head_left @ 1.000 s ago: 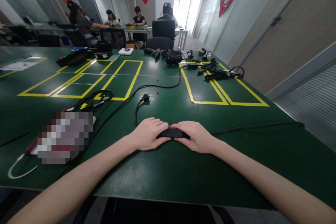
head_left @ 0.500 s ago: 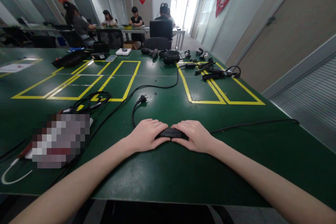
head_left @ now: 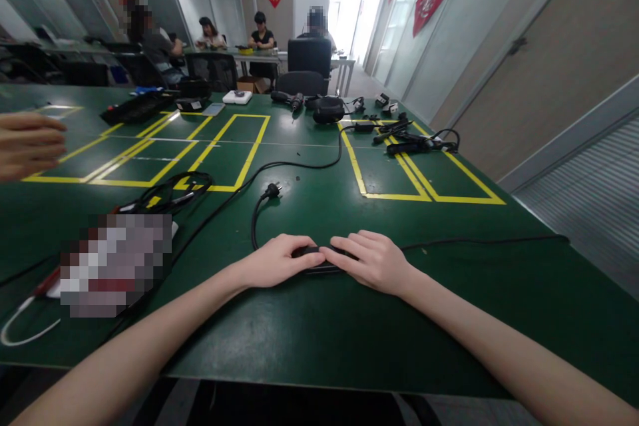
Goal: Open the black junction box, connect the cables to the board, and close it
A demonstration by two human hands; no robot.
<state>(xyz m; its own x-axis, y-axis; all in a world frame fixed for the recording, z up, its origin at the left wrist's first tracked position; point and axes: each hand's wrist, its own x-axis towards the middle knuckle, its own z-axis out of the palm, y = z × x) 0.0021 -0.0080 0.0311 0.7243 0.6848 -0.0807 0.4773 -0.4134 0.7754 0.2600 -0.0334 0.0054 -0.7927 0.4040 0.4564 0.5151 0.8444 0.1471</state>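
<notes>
My left hand [head_left: 277, 259] and my right hand [head_left: 372, 261] rest side by side near the front of the green table [head_left: 319, 339]. Between them lies a flat black power adapter [head_left: 319, 261], mostly hidden under the fingers of both hands, which meet on top of it. A black cord runs from under my left hand in a loop to a plug [head_left: 272, 191] lying on the table. Another thin black cord [head_left: 479, 241] leaves under my right hand and runs to the table's right edge.
Another person's hand [head_left: 27, 143] reaches in at the left edge. A coil of black cables [head_left: 174, 190] and a white cable [head_left: 24, 329] lie to the left. Yellow tape boxes [head_left: 249, 153] mark the table. Black devices [head_left: 327, 110] and tools [head_left: 414, 141] sit at the far end. People sit at a table behind.
My fingers have slid further over the adapter, so less of it shows. Another person's hand has come into view at the left edge. The view shifted slightly.
</notes>
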